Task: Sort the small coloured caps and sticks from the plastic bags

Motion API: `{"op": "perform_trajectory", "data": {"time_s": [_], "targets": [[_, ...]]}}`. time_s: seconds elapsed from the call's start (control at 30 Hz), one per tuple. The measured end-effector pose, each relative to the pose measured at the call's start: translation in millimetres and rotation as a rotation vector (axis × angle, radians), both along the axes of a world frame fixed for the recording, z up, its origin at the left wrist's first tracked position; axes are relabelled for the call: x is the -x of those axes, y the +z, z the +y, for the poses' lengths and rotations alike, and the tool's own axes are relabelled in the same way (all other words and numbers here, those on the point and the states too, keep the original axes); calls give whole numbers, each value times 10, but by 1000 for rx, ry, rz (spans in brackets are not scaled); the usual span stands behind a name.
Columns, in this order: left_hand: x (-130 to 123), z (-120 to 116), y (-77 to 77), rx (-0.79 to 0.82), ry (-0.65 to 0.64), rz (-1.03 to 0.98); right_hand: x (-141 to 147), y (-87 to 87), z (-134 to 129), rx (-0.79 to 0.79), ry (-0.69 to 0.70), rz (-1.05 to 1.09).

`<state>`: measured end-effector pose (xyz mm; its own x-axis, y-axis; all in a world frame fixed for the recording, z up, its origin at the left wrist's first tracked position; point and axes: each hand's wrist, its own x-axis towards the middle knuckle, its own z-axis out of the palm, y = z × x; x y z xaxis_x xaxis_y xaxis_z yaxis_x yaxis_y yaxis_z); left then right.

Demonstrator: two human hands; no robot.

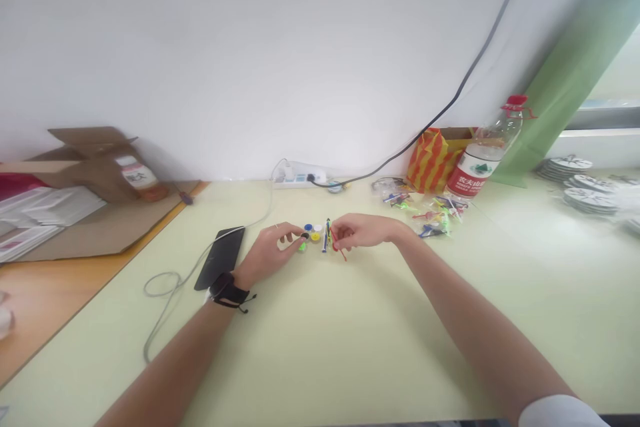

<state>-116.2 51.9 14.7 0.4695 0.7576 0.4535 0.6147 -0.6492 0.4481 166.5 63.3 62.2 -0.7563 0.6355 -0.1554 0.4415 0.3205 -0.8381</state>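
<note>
My left hand [273, 250] reaches in from the left, thumb and forefinger closed about a small black round piece [305, 235]. Close around its fingertips lie a blue disc [308, 227], a white disc [318, 229], a yellow disc [315, 237] and a bright green piece [302, 247]. Between finger and thumb, my right hand [363, 230] pinches a thin red plastic stick-like piece [343, 253]. Just left of it, slim blue and white pieces [325, 240] lie side by side on the pale table [320, 347]; their exact kind is too small to tell.
A black phone-like slab [220, 259] with a grey cable lies left. Behind are a power strip [295, 175] and a black cord. To the right are bagged coloured pieces [437, 219], a striped bag [427, 163], a large bottle [483, 160] and stacked discs [590, 199]. Cardboard [115, 227] lies far left.
</note>
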Motion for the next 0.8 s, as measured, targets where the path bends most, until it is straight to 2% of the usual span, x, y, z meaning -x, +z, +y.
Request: {"op": "perform_trajectory", "data": {"time_s": [0.17, 0.37, 0.53, 0.67, 0.73, 0.8], "targets": [[-196, -165, 53, -77, -47, -124, 227, -109, -11, 146, -140, 340], [-322, -255, 14, -72, -102, -182, 460, -175, -86, 157, -221, 395], [-307, -258, 7, -67, -70, -224, 471, -216, -54, 7, -274, 277], [-272, -234, -38, 11, -106, -145, 313, -281, 97, -247, -506, -33], [-251, -204, -77, 59, -122, -47, 208, -336, 167, -278, -568, -161], [-225, -162, -118, 65, -110, 16, 133, -400, 208, -241, -563, -227]]}}
